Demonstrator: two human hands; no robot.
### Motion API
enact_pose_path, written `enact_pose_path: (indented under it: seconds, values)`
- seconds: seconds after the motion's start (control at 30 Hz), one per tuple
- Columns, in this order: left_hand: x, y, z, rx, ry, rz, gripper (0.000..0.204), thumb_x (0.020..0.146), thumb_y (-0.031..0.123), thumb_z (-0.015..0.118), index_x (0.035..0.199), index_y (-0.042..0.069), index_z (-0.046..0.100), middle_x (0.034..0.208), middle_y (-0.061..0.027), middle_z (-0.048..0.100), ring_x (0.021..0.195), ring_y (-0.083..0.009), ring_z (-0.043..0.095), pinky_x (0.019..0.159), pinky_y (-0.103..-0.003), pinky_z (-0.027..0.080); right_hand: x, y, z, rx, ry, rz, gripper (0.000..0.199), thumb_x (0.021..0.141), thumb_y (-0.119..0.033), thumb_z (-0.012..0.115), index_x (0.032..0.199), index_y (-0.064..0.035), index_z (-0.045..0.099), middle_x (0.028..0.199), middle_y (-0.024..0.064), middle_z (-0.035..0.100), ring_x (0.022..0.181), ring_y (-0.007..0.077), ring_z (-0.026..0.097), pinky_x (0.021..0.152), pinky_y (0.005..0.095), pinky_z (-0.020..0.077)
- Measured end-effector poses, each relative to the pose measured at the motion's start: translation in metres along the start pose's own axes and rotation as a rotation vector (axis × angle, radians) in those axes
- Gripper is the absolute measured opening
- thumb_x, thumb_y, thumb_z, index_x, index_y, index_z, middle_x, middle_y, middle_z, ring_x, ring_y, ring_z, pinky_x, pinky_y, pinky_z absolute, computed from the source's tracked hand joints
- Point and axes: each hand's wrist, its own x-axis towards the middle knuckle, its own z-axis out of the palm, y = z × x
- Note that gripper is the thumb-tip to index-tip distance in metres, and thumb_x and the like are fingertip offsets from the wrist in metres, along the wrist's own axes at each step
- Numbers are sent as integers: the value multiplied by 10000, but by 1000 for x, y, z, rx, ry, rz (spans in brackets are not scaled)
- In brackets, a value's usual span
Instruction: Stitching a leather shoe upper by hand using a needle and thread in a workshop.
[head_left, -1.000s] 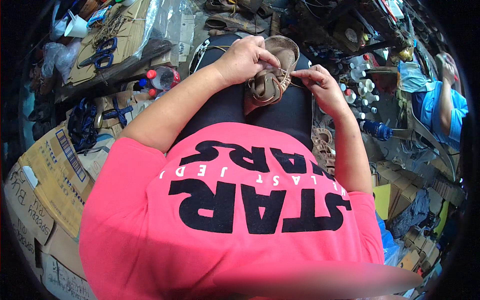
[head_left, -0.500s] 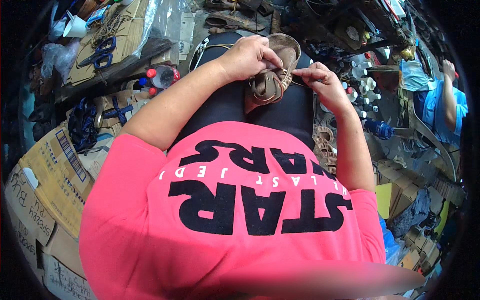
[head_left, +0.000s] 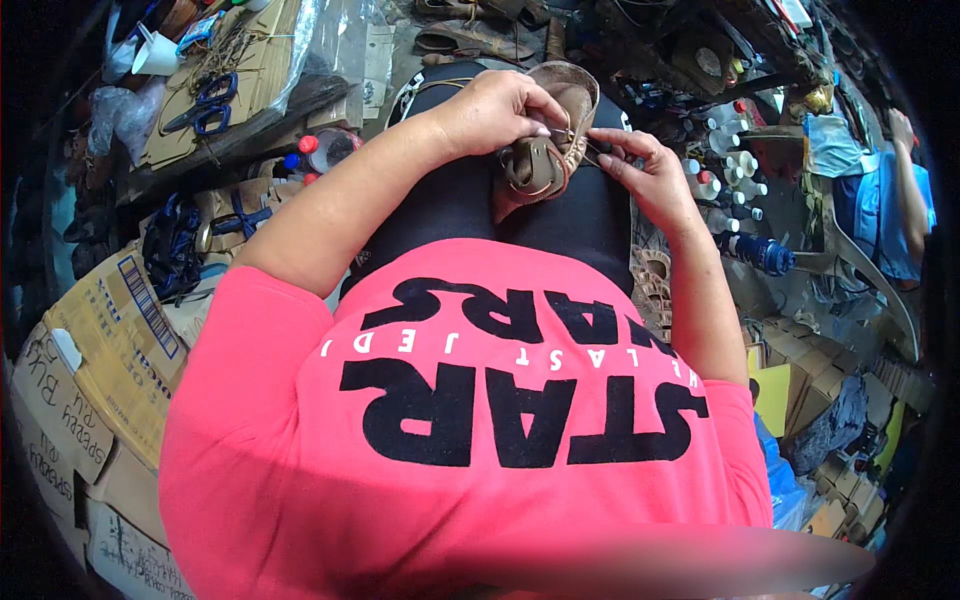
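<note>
A brown leather shoe upper [head_left: 577, 92] rests upright across my black-clad thighs, its lighter inside facing up. Loose flaps and a lace curl [head_left: 535, 172] on its near side. My left hand [head_left: 500, 112] bends over its left edge, finger and thumb closed on the leather near the puckered seam. Just off the right edge is my right hand [head_left: 648, 172], with thumb and forefinger pinched together. What lies in that pinch, perhaps a thin thread or needle, is too small to make out.
Blue-handled scissors [head_left: 212, 105] and a white cup [head_left: 155, 53] lie on cardboard at the far left. Several bottles [head_left: 735, 165] stand to the right. More brown shoe pieces [head_left: 470, 40] lie ahead. A co-worker's arm [head_left: 908, 190] shows at the far right.
My right hand has shifted slightly, its fingers curling more beside the shoe upper. My left thumb shows more at the seam. The shoe upper stays on my lap.
</note>
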Motion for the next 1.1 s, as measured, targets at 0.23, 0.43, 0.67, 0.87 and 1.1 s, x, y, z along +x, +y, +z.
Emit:
enact_pose_path:
  seconds: [0.23, 0.43, 0.67, 0.87, 1.1]
  values:
    - [13, -17, 21, -305, -19, -218, 176, 743, 51, 690, 919, 60, 698, 826, -60, 695, 785, -151, 657, 752, -283, 511, 5, 11, 14, 215, 24, 61, 250, 802, -72, 695, 1051, -65, 673, 809, -6, 608, 801, 73, 533, 744, 229, 435]
    - [21, -6, 22, -391, -112, -245, 106, 753, 25, 695, 851, 16, 656, 835, -34, 651, 797, -102, 598, 750, -253, 479, 12, 16, 21, 333, 62, 142, 126, 779, -91, 722, 885, -39, 679, 762, -10, 607, 819, 75, 538, 755, 234, 432]
    - [7, -5, -1, -174, -27, -120, 90, 757, 99, 714, 774, 37, 652, 778, -42, 546, 754, -128, 531, 715, -276, 440, 4, 35, -1, 404, 29, 77, 106, 783, -121, 721, 825, -34, 676, 883, 12, 520, 827, 110, 513, 765, 237, 404]
    - [19, 18, -4, 177, -220, -84, 146, 840, 129, 612, 959, 44, 618, 871, -124, 666, 818, -230, 642, 729, -332, 487, -8, 21, -4, 270, -10, 106, 174, 776, -152, 742, 857, -27, 653, 988, -1, 457, 875, 90, 487, 772, 222, 396]
    - [22, 21, -3, 216, -296, -53, 144, 864, 143, 576, 987, 74, 606, 892, -154, 652, 838, -318, 629, 732, -372, 484, 0, 43, -44, 122, 180, -4, 163, 812, -163, 692, 859, -19, 632, 1060, 47, 496, 930, 139, 508, 801, 253, 421]
